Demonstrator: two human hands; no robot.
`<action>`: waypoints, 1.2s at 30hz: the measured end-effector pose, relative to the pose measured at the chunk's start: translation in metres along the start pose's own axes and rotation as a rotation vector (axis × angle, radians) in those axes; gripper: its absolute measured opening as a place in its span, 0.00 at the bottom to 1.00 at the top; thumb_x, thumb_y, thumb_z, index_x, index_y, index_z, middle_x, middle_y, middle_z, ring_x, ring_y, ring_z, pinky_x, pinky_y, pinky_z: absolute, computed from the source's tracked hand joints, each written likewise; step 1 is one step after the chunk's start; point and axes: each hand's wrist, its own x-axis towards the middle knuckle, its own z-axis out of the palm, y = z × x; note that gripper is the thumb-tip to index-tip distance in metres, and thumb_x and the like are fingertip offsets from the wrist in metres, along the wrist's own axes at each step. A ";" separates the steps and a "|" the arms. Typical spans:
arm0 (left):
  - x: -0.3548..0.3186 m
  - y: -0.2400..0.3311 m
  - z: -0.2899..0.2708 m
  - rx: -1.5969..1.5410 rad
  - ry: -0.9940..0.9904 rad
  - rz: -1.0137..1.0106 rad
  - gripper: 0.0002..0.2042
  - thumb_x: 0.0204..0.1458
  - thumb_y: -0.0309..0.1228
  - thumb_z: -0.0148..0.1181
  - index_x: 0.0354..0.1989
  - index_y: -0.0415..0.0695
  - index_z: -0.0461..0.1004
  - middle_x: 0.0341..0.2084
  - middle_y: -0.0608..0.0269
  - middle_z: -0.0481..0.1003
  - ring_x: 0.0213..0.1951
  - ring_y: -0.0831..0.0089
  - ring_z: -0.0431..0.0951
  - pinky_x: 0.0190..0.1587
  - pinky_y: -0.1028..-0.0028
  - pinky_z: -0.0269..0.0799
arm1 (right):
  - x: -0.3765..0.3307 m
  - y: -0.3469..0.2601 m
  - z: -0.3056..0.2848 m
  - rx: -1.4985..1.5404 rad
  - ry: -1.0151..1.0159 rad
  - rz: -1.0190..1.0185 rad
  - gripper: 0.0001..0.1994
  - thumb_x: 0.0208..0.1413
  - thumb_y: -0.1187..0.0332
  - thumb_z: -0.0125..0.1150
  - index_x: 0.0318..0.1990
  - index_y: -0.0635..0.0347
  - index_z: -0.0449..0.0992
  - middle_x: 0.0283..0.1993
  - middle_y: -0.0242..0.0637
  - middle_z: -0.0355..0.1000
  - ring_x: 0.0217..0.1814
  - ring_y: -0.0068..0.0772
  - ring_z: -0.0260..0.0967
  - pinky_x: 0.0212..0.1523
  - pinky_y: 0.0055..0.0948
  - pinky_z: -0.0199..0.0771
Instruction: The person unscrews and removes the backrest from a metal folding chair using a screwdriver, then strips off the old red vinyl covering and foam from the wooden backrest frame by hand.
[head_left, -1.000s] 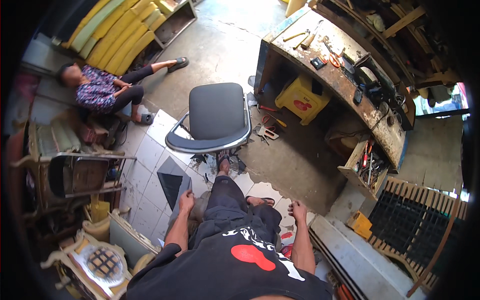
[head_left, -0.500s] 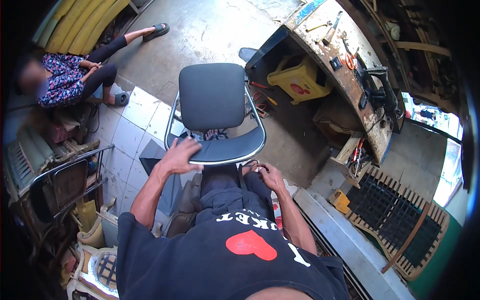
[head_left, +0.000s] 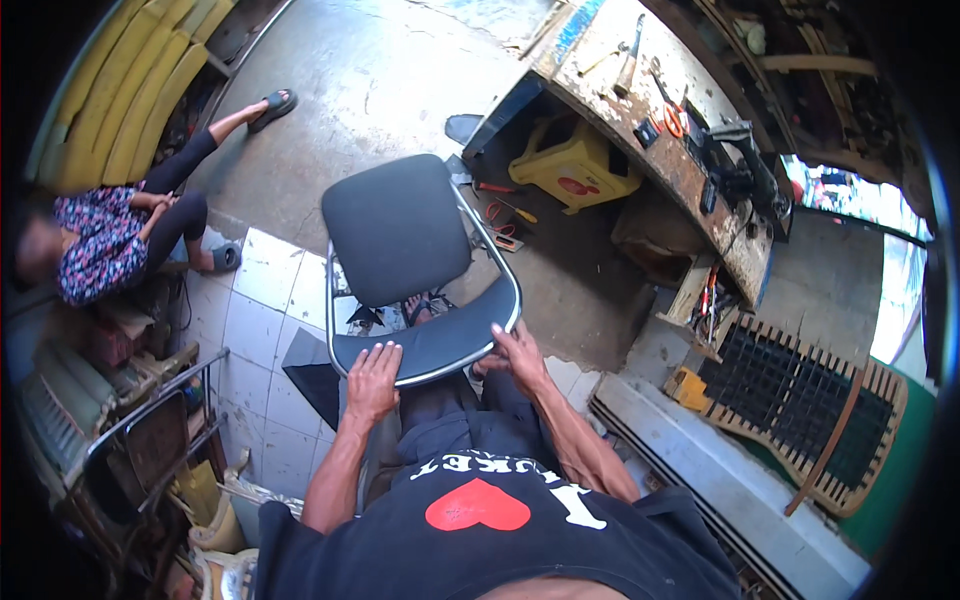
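Note:
In front of me stands a metal-framed chair with a black padded seat (head_left: 395, 230) and a curved black backrest (head_left: 440, 335), its back toward me. My left hand (head_left: 373, 380) rests on the left part of the backrest, fingers stretched flat over the padding. At the backrest's right end my right hand (head_left: 518, 360) grips the chair, thumb on top and the other fingers lower down, partly hidden. One sandalled foot (head_left: 417, 308) shows through the gap between seat and backrest.
A worn workbench (head_left: 650, 120) on the right carries a hammer (head_left: 630, 70) and orange-handled scissors (head_left: 672, 120). Under it sits a yellow stool (head_left: 575, 165). Tools lie on the floor near the chair. A person (head_left: 115, 235) sits at left; a slatted frame (head_left: 800, 400) lies right.
The chair has turned and tilted slightly, with its seat shifted left. My left hand has settled on the backrest, and my right hand has come up to its right end.

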 end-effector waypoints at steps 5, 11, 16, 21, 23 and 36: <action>0.024 0.021 0.010 -0.175 0.276 -0.273 0.35 0.41 0.20 0.62 0.66 0.39 0.69 0.60 0.45 0.74 0.62 0.48 0.74 0.65 0.54 0.68 | 0.055 -0.100 0.034 -0.277 -0.161 -0.217 0.43 0.64 0.50 0.62 0.78 0.61 0.48 0.70 0.57 0.61 0.64 0.46 0.71 0.52 0.39 0.84; 0.121 0.012 -0.036 -0.199 0.435 -0.463 0.26 0.45 0.25 0.64 0.58 0.40 0.76 0.50 0.46 0.80 0.51 0.49 0.81 0.55 0.58 0.77 | 0.149 -0.099 0.033 -0.444 -0.085 -0.479 0.28 0.65 0.56 0.60 0.68 0.60 0.67 0.57 0.46 0.77 0.47 0.35 0.82 0.45 0.35 0.81; 0.146 0.011 -0.053 -0.184 0.515 -0.484 0.25 0.43 0.26 0.66 0.55 0.41 0.78 0.49 0.47 0.81 0.50 0.49 0.82 0.54 0.59 0.78 | 0.282 0.028 -0.082 -0.769 -0.016 -0.199 0.23 0.62 0.53 0.57 0.57 0.59 0.79 0.45 0.45 0.82 0.45 0.39 0.81 0.44 0.36 0.78; 0.140 0.005 -0.031 -0.108 0.621 -0.436 0.24 0.40 0.25 0.68 0.51 0.39 0.80 0.47 0.48 0.82 0.49 0.49 0.83 0.52 0.62 0.78 | 0.462 0.172 -0.240 -1.170 0.076 0.246 0.20 0.59 0.65 0.52 0.54 0.64 0.81 0.41 0.52 0.82 0.32 0.42 0.84 0.35 0.37 0.86; 0.134 0.002 -0.028 0.039 0.675 -0.343 0.24 0.40 0.24 0.68 0.50 0.38 0.80 0.45 0.48 0.83 0.47 0.51 0.84 0.52 0.62 0.78 | 0.531 0.206 -0.293 -1.301 0.200 0.196 0.16 0.58 0.69 0.48 0.38 0.69 0.82 0.33 0.51 0.82 0.25 0.42 0.82 0.33 0.38 0.86; 0.149 0.005 0.006 0.091 1.073 -0.352 0.12 0.45 0.19 0.72 0.40 0.33 0.80 0.30 0.61 0.82 0.34 0.78 0.79 0.42 0.75 0.74 | 0.804 0.310 -0.390 -1.823 0.728 -0.647 0.22 0.62 0.64 0.56 0.62 0.61 0.70 0.55 0.52 0.75 0.55 0.51 0.76 0.57 0.49 0.76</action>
